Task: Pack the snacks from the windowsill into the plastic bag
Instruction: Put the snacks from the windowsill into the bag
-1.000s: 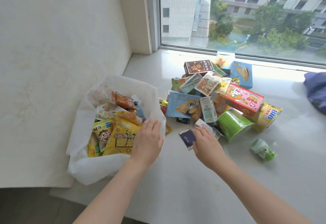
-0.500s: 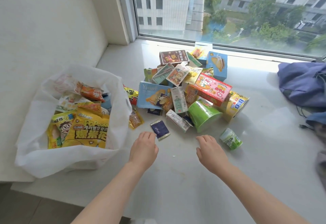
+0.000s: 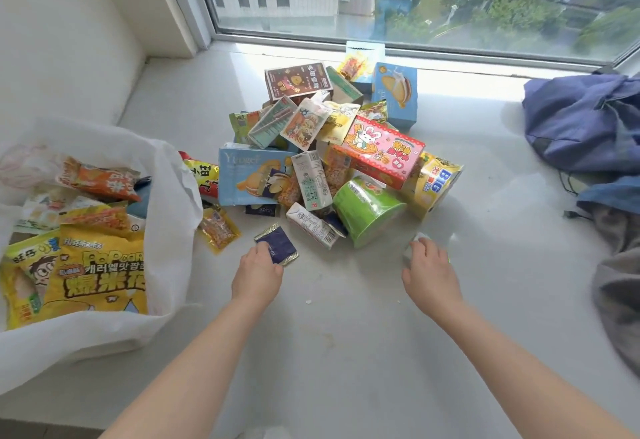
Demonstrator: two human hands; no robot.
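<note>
A white plastic bag (image 3: 175, 203) lies open at the left on the windowsill, holding a yellow popcorn pack (image 3: 100, 269) and other snacks. A pile of snack boxes and packets (image 3: 325, 148) sits in the middle near the window. My left hand (image 3: 258, 274) is at the near edge of a small dark blue packet (image 3: 280, 243), fingers curled over its corner. My right hand (image 3: 429, 272) covers a small green packet (image 3: 417, 240) with its fingers curled round it; only the packet's pale end shows. A green cup (image 3: 367, 210) lies on its side between the two hands.
A blue garment (image 3: 581, 120) and a grey cloth (image 3: 620, 286) lie at the right on the sill. The window frame (image 3: 311, 42) runs along the back, a white wall (image 3: 62, 40) at the left. The sill's front edge (image 3: 52, 414) is near the bag.
Both hands moved forward. The left hand reached the dark blue packet and took hold of its corner. The right hand came down over the green packet. The view shifted closer.
</note>
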